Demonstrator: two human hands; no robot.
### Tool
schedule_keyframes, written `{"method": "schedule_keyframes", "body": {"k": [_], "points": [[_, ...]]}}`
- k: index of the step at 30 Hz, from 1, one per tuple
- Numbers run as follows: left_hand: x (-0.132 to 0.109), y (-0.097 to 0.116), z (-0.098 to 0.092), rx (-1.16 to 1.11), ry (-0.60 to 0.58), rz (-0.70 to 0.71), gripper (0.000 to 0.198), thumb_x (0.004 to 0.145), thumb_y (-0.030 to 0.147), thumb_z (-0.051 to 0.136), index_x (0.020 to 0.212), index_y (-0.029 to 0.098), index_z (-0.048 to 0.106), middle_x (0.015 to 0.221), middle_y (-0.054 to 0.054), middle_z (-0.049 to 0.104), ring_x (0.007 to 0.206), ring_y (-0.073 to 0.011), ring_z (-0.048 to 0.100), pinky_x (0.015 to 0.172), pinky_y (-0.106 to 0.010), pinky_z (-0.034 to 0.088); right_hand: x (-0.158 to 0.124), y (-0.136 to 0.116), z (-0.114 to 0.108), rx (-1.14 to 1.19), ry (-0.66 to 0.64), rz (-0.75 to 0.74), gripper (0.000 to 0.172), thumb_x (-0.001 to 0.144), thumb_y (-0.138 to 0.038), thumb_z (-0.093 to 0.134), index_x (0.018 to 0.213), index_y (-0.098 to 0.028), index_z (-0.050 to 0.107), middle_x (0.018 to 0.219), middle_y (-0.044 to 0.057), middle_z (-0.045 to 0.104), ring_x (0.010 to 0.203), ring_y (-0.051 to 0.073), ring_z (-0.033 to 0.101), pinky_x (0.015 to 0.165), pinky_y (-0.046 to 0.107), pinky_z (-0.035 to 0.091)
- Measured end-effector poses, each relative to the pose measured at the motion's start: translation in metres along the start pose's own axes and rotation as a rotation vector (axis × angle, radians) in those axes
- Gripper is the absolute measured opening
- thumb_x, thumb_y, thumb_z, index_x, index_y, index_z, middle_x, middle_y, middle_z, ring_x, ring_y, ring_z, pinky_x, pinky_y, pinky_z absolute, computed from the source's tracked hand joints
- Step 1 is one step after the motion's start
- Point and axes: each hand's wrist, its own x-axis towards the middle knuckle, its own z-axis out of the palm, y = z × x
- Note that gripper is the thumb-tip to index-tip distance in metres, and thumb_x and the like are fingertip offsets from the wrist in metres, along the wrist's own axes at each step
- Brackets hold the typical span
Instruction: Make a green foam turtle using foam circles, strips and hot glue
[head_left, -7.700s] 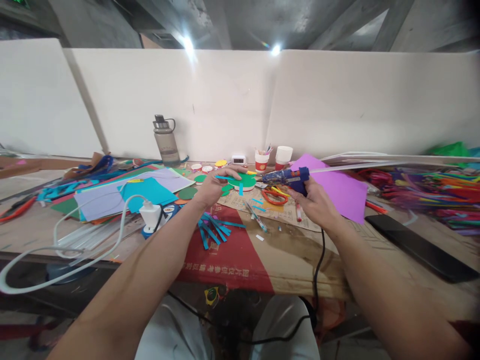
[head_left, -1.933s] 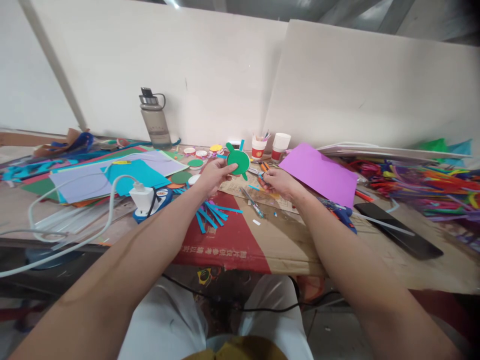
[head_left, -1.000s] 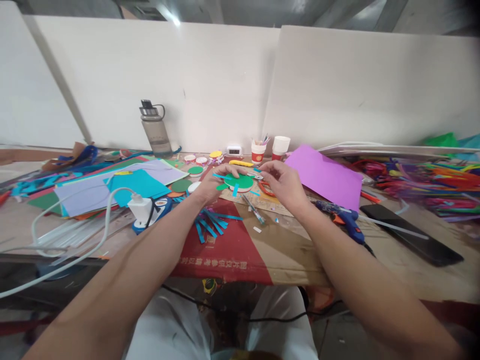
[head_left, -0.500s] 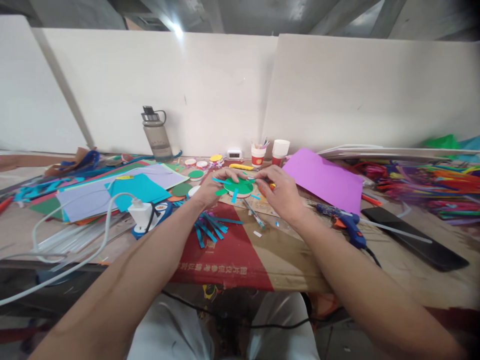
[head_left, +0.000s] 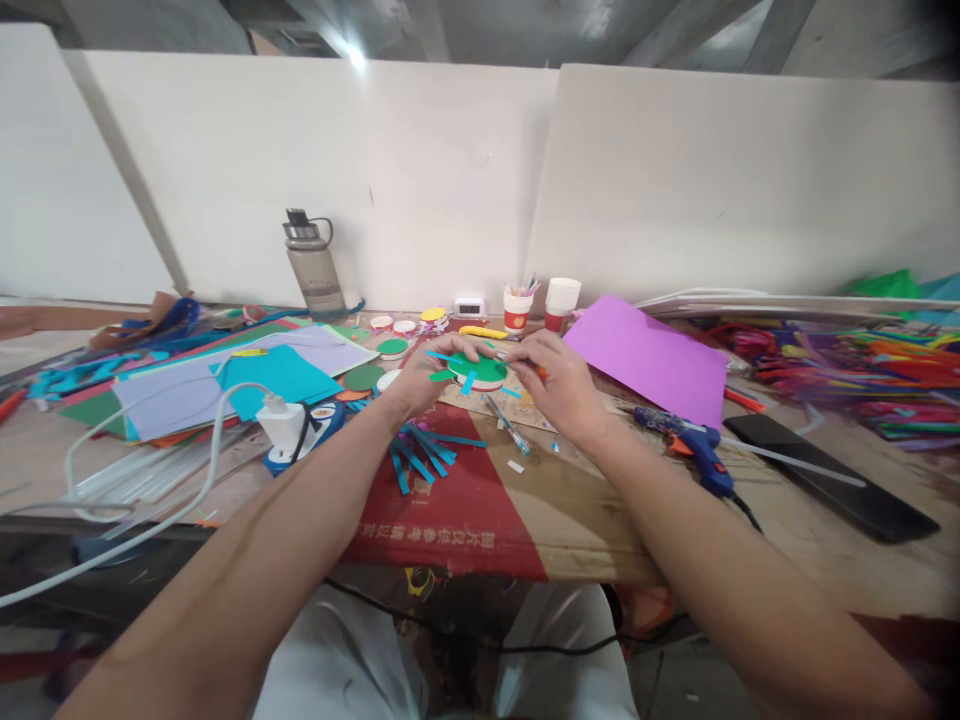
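A green paper disc (head_left: 480,371) with light blue strips stuck to its rim lies on the cardboard-covered table (head_left: 570,500). My left hand (head_left: 431,367) rests on the disc's left side, fingers stretched flat over it. My right hand (head_left: 559,385) is at the disc's right edge, its fingertips pressed down together on a strip there. A bunch of loose blue paper strips (head_left: 424,455) lies just in front of my left wrist. The blue glue gun (head_left: 694,440) lies on the table to the right of my right forearm.
A pen (head_left: 510,425) lies in front of the disc. A water bottle (head_left: 311,265), two paper cups (head_left: 551,305) and small pots stand at the back wall. Coloured paper sheets (head_left: 247,375) and a white charger (head_left: 281,425) are left; purple sheet (head_left: 649,355), black bar (head_left: 829,475) and pipe cleaners (head_left: 862,375) right.
The glue gun left my right hand and now lies on the table. The disc was lifted, then laid flat again. Both hands have closed onto it and are pressing there.
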Motion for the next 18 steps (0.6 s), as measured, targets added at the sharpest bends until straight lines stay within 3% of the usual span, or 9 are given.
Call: {"method": "schedule_keyframes", "body": {"k": [9,18], "points": [[-0.0001,-0.0032,-0.0033,0.010,-0.028,0.014,0.028,0.060,0.026,0.087,0.079,0.018,0.068,0.106,-0.011,0.073,0.105,-0.0263,0.066,0.090,-0.039,0.051,0.0004,0.0010,0.0011,-0.001,-0.012,-0.035,0.018,0.093,-0.015,0.052,0.092,-0.023,0.068,0.094,0.006,0.065,0.097,0.020,0.061,0.086,0.036,0.050],[0.0002,0.0006,0.0016,0.046,0.018,-0.015,0.027,0.059,0.019,0.087,0.078,0.017,0.068,0.100,-0.008,0.074,0.097,-0.0221,0.067,0.086,-0.035,0.051,0.0008,-0.0026,-0.0013,0.047,-0.059,-0.008,0.021,0.087,-0.012,0.056,0.103,-0.022,0.065,0.102,0.008,0.065,0.100,0.022,0.059,0.089,0.039,0.049]]}}
